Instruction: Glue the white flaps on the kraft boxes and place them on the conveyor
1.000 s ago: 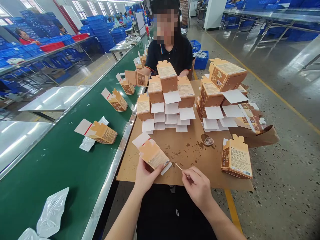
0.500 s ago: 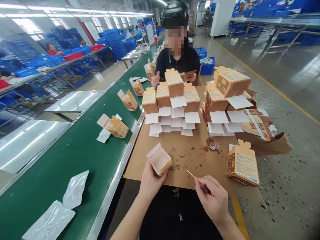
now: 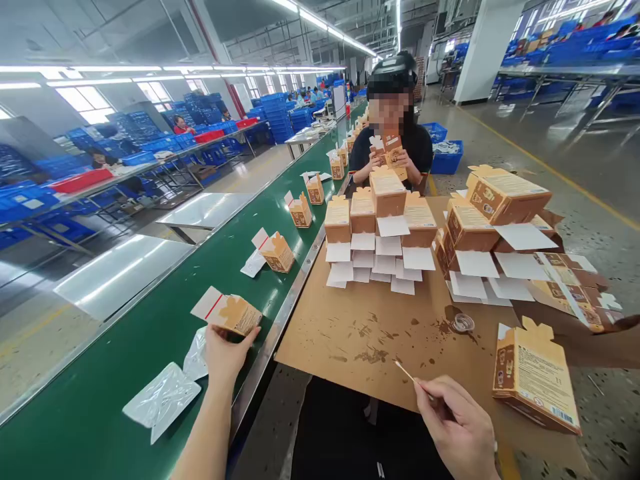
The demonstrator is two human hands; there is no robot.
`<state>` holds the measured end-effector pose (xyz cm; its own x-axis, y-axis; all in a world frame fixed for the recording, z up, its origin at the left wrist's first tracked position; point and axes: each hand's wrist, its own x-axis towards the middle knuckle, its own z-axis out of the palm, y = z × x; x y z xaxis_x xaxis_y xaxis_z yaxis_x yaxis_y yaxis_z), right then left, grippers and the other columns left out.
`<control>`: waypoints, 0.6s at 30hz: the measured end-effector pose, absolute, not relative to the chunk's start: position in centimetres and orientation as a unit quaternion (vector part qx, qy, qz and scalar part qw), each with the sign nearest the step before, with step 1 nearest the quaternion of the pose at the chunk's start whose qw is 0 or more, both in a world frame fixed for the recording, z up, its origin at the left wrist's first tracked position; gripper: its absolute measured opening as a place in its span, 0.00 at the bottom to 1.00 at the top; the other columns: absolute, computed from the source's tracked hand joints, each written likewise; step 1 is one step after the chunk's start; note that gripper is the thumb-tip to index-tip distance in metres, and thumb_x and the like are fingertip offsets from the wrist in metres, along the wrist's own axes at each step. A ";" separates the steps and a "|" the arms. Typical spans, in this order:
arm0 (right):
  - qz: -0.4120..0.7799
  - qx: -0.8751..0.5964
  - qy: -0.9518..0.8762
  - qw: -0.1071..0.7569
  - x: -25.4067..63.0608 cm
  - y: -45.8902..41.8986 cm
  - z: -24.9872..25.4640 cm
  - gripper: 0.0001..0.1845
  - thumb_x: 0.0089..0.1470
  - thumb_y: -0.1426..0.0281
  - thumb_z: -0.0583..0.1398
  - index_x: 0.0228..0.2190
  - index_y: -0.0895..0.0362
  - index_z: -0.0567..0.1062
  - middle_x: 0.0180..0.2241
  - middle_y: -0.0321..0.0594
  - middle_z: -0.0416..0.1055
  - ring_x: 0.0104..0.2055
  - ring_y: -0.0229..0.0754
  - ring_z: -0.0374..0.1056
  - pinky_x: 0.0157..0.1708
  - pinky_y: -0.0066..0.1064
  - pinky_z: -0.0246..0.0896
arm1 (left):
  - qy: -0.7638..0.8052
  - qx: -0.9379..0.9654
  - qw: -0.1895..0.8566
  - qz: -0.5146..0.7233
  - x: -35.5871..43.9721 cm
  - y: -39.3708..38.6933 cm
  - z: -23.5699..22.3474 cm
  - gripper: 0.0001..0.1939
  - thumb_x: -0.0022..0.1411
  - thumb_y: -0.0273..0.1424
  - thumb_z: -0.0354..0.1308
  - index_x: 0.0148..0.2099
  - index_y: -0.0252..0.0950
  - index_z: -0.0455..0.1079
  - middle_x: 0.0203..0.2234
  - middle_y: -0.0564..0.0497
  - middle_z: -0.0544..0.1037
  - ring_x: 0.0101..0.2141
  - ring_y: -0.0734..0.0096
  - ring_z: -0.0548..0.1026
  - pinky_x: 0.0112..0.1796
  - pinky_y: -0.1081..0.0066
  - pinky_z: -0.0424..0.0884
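While the left hand (image 3: 224,353) is closed around a carton (image 3: 240,315) left of the frame's centre, the right hand (image 3: 457,415), well apart from it at the lower right, pinches a cotton swab (image 3: 405,371) whose tip points up and left over the cardboard-covered bench (image 3: 320,320). The carton is tilted at the green belt (image 3: 80,413), its white flap toward the upper left; whether its base touches the belt, I cannot quite tell. Crinkled silvery pouches (image 3: 163,400) lie on the belt beside the left forearm, and a row of cartons (image 3: 301,213) stands farther up it. On the bench, a small clear dish (image 3: 463,323) sits near dark blotches (image 3: 373,355), with a single printed box (image 3: 535,377) at the lower right. Beyond, two stacks (image 3: 390,203) of cartons show white flaps (image 3: 417,259). At the upper centre-right, a person (image 3: 357,160) in a dark top holds up a printed carton (image 3: 395,157), blue crates (image 3: 447,160) behind.
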<state>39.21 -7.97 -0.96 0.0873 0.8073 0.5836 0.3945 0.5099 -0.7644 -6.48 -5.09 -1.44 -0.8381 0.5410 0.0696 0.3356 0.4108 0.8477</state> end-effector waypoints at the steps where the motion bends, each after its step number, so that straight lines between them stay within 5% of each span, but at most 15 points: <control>1: 0.181 -0.465 -0.650 0.573 39.5 -8.0 -1.0 0.13 0.69 0.70 0.71 0.30 0.48 0.83 0.22 0.32 0.72 0.17 0.39 0.67 0.16 0.31 0.62 | 0.810 0.274 0.087 0.512 -6.1 -5.5 -1.8 0.52 0.42 0.41 0.87 0.65 0.43 0.67 0.60 0.39 0.80 0.71 0.32 0.80 0.75 0.32 0.73; 4: 0.178 -0.486 -0.638 0.570 40.7 -8.4 -1.4 0.11 0.69 0.68 0.72 0.31 0.48 0.84 0.23 0.33 0.73 0.19 0.41 0.68 0.17 0.33 0.64 | 0.725 0.308 -0.037 0.615 -4.8 -6.5 -2.2 0.60 0.44 0.43 0.87 0.74 0.42 0.63 0.65 0.38 0.74 0.74 0.37 0.76 0.79 0.34 0.68; 7: 0.172 -0.499 -0.627 0.574 41.6 -8.7 -1.6 0.11 0.68 0.68 0.72 0.31 0.48 0.84 0.23 0.34 0.73 0.19 0.43 0.69 0.18 0.34 0.66 | 0.629 0.377 -0.073 0.676 -2.9 -4.2 0.0 0.44 0.57 0.47 0.82 0.69 0.42 0.70 0.59 0.43 0.76 0.63 0.46 0.82 0.72 0.39 0.77; 10: 0.176 -0.491 -0.625 0.580 41.4 -8.5 -1.3 0.12 0.68 0.68 0.72 0.30 0.48 0.85 0.22 0.34 0.73 0.18 0.43 0.69 0.16 0.33 0.66 | 0.600 0.412 0.055 0.684 0.5 3.5 5.2 0.28 0.69 0.51 0.72 0.64 0.43 0.78 0.52 0.46 0.80 0.56 0.53 0.84 0.64 0.51 0.83; 13: 0.180 -0.483 -0.628 0.583 41.0 -8.3 -0.8 0.11 0.68 0.68 0.72 0.30 0.48 0.85 0.22 0.34 0.73 0.19 0.43 0.70 0.16 0.32 0.66 | 0.682 0.410 0.242 0.555 4.5 13.4 10.3 0.28 0.74 0.54 0.68 0.63 0.40 0.81 0.60 0.40 0.83 0.62 0.49 0.82 0.65 0.53 0.80; 18: 0.165 -0.487 -0.613 0.599 40.8 -8.7 -0.3 0.11 0.68 0.68 0.72 0.31 0.47 0.86 0.22 0.34 0.75 0.18 0.43 0.71 0.16 0.32 0.66 | 0.721 0.405 0.301 0.475 8.7 22.6 12.2 0.33 0.63 0.52 0.77 0.57 0.29 0.84 0.76 0.19 0.70 0.77 0.22 0.71 0.72 0.40 0.71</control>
